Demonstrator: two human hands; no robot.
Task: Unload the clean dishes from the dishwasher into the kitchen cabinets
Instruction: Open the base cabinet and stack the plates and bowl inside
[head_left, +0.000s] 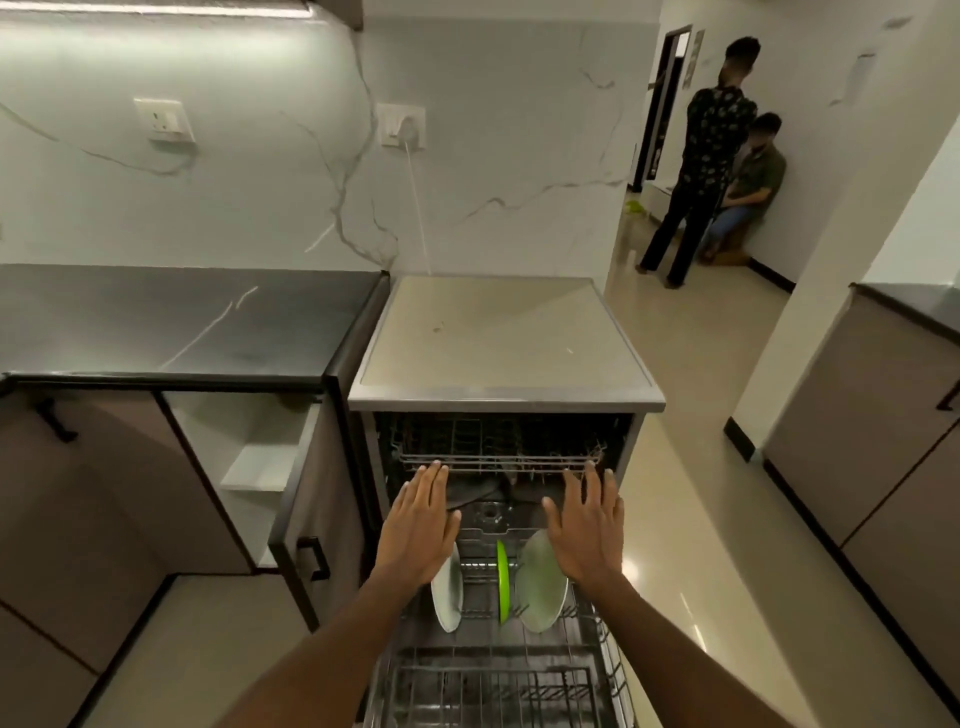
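The dishwasher (506, 400) stands open in front of me, its lower rack (493, 680) pulled out. Three plates stand upright in that rack: a white one (448, 592) at the left, a bright green one (502, 582) edge-on in the middle, a pale green one (540, 587) at the right. The upper rack (498, 460) sits inside the machine. My left hand (421, 525) and my right hand (589, 525) are flat with straight fingers, and their fingertips touch the upper rack's front rail. Neither hand holds anything.
A lower cabinet (260, 467) left of the dishwasher is open, its door (306, 525) swung out beside the machine, white shelves inside. A dark countertop (182, 322) runs left. Two people (711, 156) are in the hallway at the back right. Another cabinet (883, 426) stands at the right.
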